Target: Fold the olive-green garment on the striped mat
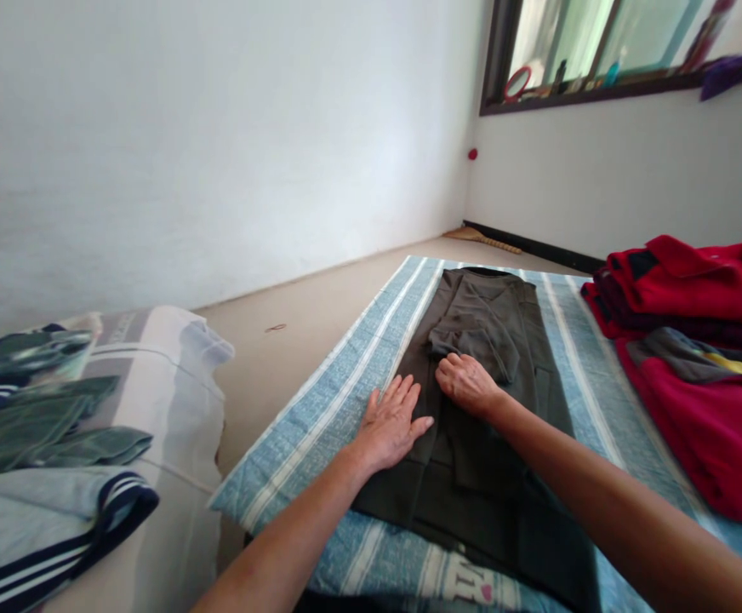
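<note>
- Left hand [390, 424]: open and flat, palm down, fingers spread and pointing away from the person. It holds nothing. It presses on the near left edge of the dark garment [530, 358], with the outer fingers reaching onto the striped cloth [320, 426] beside it.
- Right hand [466, 383]: fingers curled down and closed on the fabric at the near end of a folded sleeve [473, 336]. It lies just beside the left hand, slightly farther from the person.
- Dark garment: lies flat and lengthwise along the middle of the striped cloth. Its far end points toward the corner of the room. The folded sleeve lies across its upper middle.
- Striped cloth: blue with pale bands, spread on the floor [294, 340] and wholly under the garment.
- Red clothing pile [696, 289]: rests on the right side of the cloth, apart from the garment. A grey piece with a yellow stripe lies within it.
- Folded clothes stack [39, 426]: sits at the left on pale bedding, well apart from both hands.
- Window [601, 42]: set in the far right wall, with small items on its sill.
</note>
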Demonstrator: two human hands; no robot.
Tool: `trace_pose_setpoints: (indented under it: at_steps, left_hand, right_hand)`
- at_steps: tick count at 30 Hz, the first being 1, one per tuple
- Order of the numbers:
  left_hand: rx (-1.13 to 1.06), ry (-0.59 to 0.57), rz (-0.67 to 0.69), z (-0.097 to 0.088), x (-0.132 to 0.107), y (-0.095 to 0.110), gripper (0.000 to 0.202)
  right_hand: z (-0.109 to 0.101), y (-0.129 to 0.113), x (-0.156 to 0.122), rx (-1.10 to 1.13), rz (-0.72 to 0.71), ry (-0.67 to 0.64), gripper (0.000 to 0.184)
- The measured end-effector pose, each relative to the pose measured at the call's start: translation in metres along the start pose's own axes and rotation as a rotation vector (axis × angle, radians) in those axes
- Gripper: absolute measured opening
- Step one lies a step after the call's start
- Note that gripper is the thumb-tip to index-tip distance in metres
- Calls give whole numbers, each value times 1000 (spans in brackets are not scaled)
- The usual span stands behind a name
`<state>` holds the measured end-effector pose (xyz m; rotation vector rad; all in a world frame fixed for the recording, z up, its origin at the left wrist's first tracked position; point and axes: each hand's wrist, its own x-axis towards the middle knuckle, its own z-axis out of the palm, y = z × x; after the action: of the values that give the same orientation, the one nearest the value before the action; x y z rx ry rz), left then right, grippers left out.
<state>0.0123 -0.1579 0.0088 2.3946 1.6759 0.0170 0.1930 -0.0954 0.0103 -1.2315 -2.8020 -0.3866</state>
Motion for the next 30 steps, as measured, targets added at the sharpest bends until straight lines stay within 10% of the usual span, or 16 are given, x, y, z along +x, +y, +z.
trace_pose_setpoints:
  at_steps: [30]
  left_hand:
    - [-25, 210, 29, 17, -25, 8, 47]
  right_hand:
    - [13, -37, -18, 280, 131, 65, 42]
